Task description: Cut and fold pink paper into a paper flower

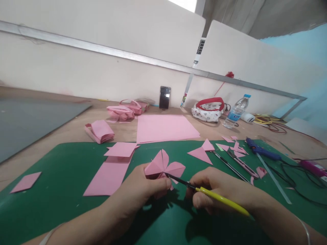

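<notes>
Above the green cutting mat [63, 163], my left hand [150, 185] pinches a pink paper flower [163, 165] with pointed, spread petals. My right hand [212, 190] is closed around long-nose pliers [219, 199] with yellow handles and slim black jaws. The tip of the jaws reaches the flower's centre; whether it grips paper there I cannot make out. Left of my left hand lie a pink paper strip [104, 178] and a folded pink square [121, 149]. Pink paper scraps [200, 156] lie beyond my right hand.
A utility knife [242, 163], a pen [230, 166] and a blue glue gun [263, 149] with its cable lie at right. Behind are pink sheets [166, 127], a folded paper bag [100, 131], a phone [165, 97], a pouch [208, 110] and a water bottle [236, 112].
</notes>
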Demonstrator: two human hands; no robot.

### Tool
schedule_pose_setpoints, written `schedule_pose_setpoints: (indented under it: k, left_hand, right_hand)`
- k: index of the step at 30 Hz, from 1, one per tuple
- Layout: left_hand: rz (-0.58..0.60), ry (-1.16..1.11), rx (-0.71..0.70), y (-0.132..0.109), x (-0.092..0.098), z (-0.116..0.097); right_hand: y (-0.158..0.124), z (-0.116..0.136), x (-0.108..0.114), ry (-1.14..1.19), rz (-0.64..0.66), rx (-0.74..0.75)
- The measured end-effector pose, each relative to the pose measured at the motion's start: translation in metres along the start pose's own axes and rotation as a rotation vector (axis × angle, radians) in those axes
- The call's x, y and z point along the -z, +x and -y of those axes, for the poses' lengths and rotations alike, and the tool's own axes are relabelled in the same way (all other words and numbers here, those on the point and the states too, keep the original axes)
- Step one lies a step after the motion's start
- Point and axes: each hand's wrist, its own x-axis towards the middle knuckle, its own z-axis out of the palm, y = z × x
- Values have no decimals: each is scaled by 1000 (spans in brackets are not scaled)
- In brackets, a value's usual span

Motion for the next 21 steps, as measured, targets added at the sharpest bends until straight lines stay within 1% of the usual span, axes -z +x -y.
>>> schedule_pose_setpoints:
  k: [7, 11, 14, 17, 21]
  left_hand:
    - [31, -11, 16, 1, 3, -1]
    - [18, -2, 25, -2, 0, -1]
    - [16, -38, 38, -4, -1, -2]
    - [37, -78, 34, -5, -1, -1]
    - [64, -55, 12, -3, 1, 1]
  right_hand:
    - [0, -4, 3, 18, 20, 14]
    - [3, -5, 2, 39, 27, 3]
    - [5, -2, 0, 55, 25, -23]
    - [3, 1, -1, 53, 33, 1]
    - [0, 1, 0, 7, 27, 47]
